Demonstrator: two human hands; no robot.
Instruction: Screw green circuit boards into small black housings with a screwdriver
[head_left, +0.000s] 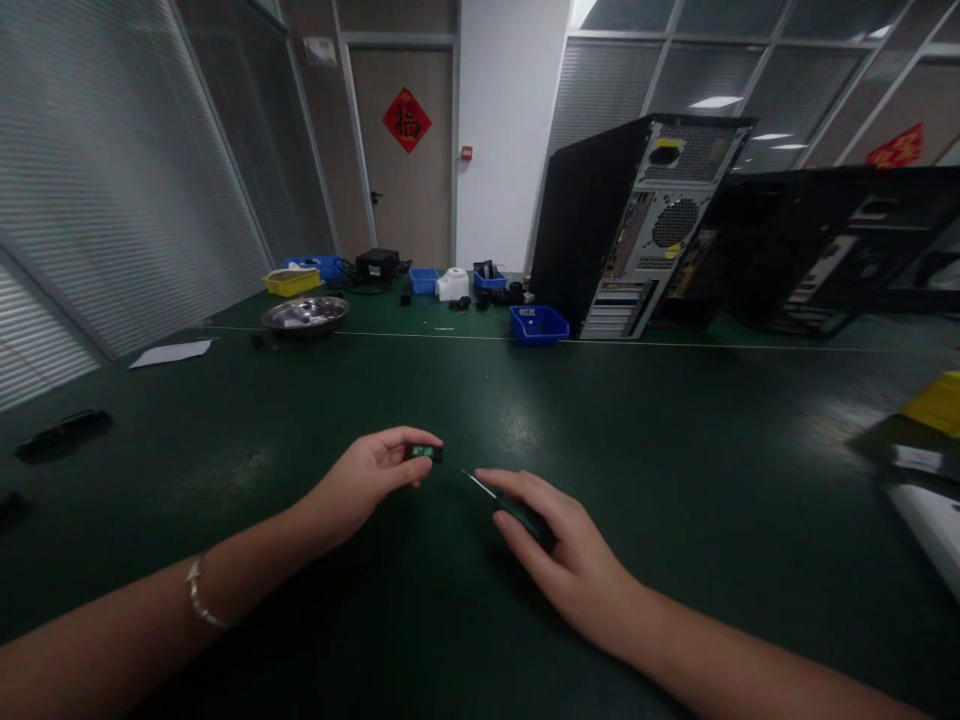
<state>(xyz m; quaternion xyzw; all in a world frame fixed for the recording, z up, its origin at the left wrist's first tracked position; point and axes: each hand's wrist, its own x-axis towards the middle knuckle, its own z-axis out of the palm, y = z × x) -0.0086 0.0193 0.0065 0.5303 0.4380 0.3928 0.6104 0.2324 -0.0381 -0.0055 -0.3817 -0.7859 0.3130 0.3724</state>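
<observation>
Between the thumb and fingers of my left hand [375, 470] is a small black part with a green circuit board [424, 452] showing on it; its exact kind is too small to tell. My right hand [562, 540] is wrapped around the dark handle of a screwdriver [481, 485]. The screwdriver's thin metal shaft points up and left toward the small part, and a short gap separates its tip from that part. Both hands are above the dark green table [390, 620].
Toward the back stand a metal bowl [306, 312], a yellow tray [292, 281], a blue bin [540, 326] and a white device [453, 284]. Large black computer cases [600, 220] rise at the back right. A dark elongated part [64, 432] lies at the left, near white paper [171, 353].
</observation>
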